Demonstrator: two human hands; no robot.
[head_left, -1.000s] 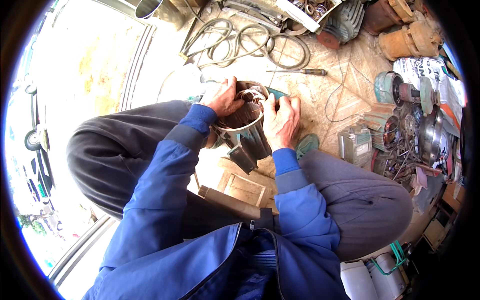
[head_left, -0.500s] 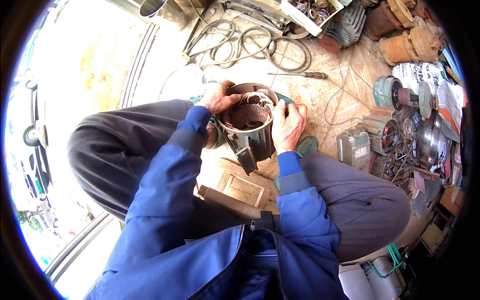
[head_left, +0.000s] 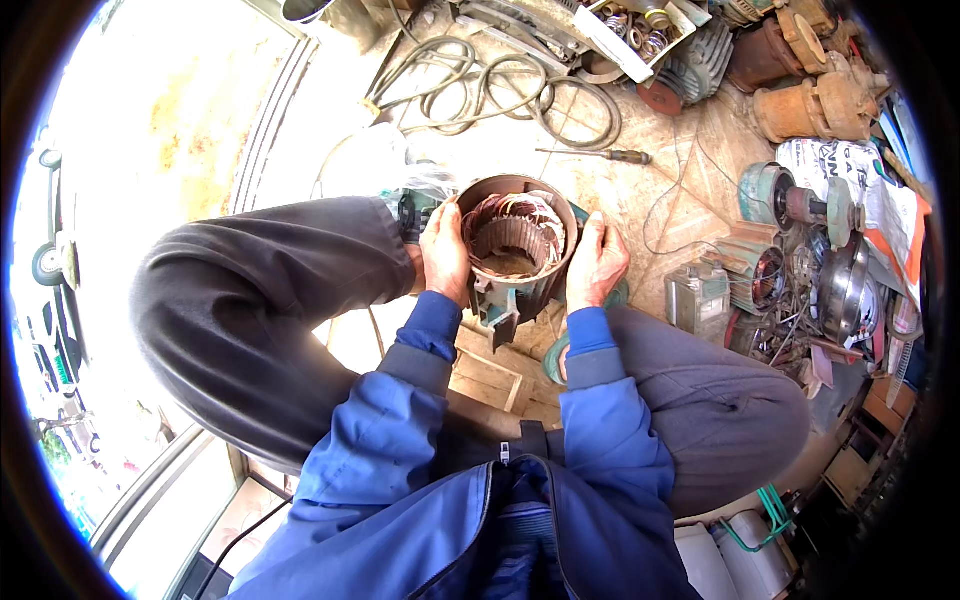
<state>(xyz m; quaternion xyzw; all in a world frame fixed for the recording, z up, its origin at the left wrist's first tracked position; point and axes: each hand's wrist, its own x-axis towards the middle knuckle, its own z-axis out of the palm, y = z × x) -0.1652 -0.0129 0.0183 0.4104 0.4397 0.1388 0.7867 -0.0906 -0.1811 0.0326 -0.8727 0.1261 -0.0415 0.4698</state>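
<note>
A round electric motor housing [head_left: 512,296], greenish with a dark rim, stands between my knees with its mouth facing up. Inside it runs a ring of reddish copper windings with pale lacing [head_left: 516,207] around a slotted core. My left hand [head_left: 446,256] is closed against the housing's left wall, fingers up at the rim. On the opposite side my right hand [head_left: 598,262] grips the right edge, its fingers bent and partly hidden. A wooden panelled piece [head_left: 490,382] lies below the housing.
A screwdriver [head_left: 628,157] lies beyond the housing, near a coiled cable [head_left: 585,112]. To the right are a metal box [head_left: 698,292], another finned motor body [head_left: 750,268], and a shafted rotor part [head_left: 815,207]. Rusty motor castings [head_left: 820,108] and a white tray of springs [head_left: 622,48] stand farther back.
My left hand has come off the far-left rim and now holds the housing's left side. The housing has shifted slightly right and turned, showing more of the windings. My right hand moved slightly right.
</note>
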